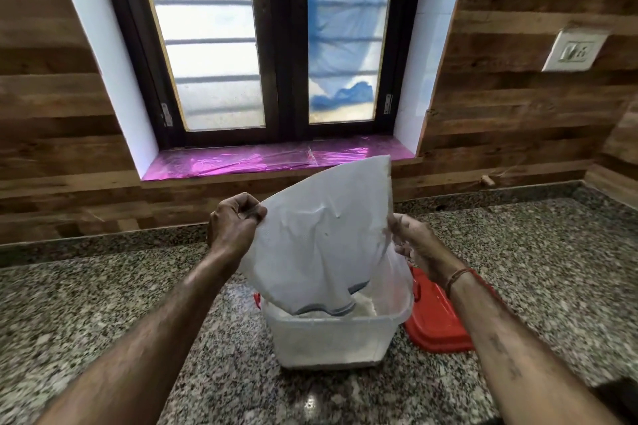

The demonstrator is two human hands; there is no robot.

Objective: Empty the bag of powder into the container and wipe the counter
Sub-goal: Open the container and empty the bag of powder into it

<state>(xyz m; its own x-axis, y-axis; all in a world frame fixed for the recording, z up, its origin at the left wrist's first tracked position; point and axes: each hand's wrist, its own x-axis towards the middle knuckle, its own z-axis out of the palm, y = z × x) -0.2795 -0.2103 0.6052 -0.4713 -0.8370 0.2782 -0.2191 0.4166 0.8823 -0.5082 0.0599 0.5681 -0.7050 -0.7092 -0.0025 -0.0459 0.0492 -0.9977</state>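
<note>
- Counter (103, 304): speckled granite surface. It carries the container and the lid. No cloth or wiper is visible on it, so the wiping step is judged not yet begun. A pale dusting shows on the stone just left of the container; whether it is spilled powder or glare cannot be told.
- Bag (321, 235): white plastic, held inverted above the container, closed end up, mouth down inside the container's rim. It hangs slack and mostly flat, so most of the contents are judged already out.
- Container (328, 342): translucent tub, uncovered, upright on the counter in front of the person. White powder (362, 305) lies inside it, under the bag mouth.
- Lid (435, 317): red, lying flat on the counter, touching or just beside the container's right side. Refitting is pending.
- Left hand (231, 224): fingers curled closed, pinching the bag's upper left edge.
- Right hand (419, 248): placed at the bag's right edge, fingers partly hidden behind the plastic; it appears to grip the bag.
- Remaining work, as judged: shake out residue, remove the bag, wipe the counter.
</note>
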